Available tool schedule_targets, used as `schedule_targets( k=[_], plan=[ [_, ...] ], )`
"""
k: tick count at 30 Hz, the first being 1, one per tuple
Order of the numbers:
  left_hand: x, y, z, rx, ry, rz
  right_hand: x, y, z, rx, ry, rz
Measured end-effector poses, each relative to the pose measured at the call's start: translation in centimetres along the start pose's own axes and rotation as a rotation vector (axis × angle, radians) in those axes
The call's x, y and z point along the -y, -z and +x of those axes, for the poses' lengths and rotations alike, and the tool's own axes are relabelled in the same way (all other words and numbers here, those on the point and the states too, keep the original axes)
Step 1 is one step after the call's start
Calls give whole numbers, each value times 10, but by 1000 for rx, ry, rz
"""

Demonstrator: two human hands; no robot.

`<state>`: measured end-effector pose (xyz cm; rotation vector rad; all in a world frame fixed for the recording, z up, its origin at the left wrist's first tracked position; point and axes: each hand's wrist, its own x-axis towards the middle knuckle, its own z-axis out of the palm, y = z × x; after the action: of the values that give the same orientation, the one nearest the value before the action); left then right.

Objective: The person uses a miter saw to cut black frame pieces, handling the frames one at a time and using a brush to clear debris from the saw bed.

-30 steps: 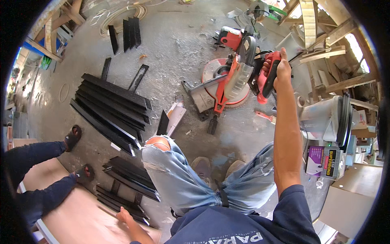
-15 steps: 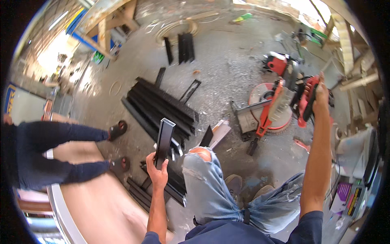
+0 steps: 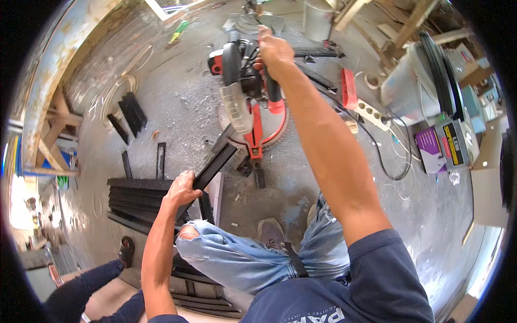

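Observation:
My left hand (image 3: pixel 183 190) is closed around a black metal profile (image 3: pixel 215 166). The profile slants away from me, its far end beside the mitre saw's fence (image 3: pixel 222 139); whether they touch I cannot tell. Beyond it, on the floor, stands the red and grey mitre saw (image 3: pixel 255 128) with a round base. My right arm is stretched far out, and my right hand (image 3: pixel 276 54) is wrapped around the saw's black and red handle (image 3: pixel 274 97). The blade is mostly hidden behind its clear guard (image 3: pixel 236 107).
Black profiles (image 3: pixel 137 199) lie stacked left of my knee, with shorter pieces (image 3: pixel 132 113) farther off. A white power strip (image 3: pixel 372 115) and black cable (image 3: pixel 396 175) lie at right, near a large bucket (image 3: pixel 406 86). Another person's legs (image 3: pixel 81 285) show at lower left.
The view has swung right. My left hand has brought the profile from a raised, upright hold down toward the saw. My right hand stays on the saw handle.

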<state>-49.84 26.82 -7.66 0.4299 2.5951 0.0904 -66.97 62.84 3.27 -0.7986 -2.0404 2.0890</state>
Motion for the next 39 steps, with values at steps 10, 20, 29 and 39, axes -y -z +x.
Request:
schedule_targets(
  k=[10, 20, 29, 39],
  plan=[
    [-58, -18, 69, -73, -26, 18, 7, 1, -33, 4, -49, -99],
    [-78, -46, 92, -200, 26, 287, 1, 0, -22, 13, -1, -81],
    [-73, -62, 107, -358, 0, 456, -10, -10, -11, -86, 46, -138],
    [-71, -62, 120, -380, 13, 254, -7, -8, -15, -50, 11, -143]
  ],
)
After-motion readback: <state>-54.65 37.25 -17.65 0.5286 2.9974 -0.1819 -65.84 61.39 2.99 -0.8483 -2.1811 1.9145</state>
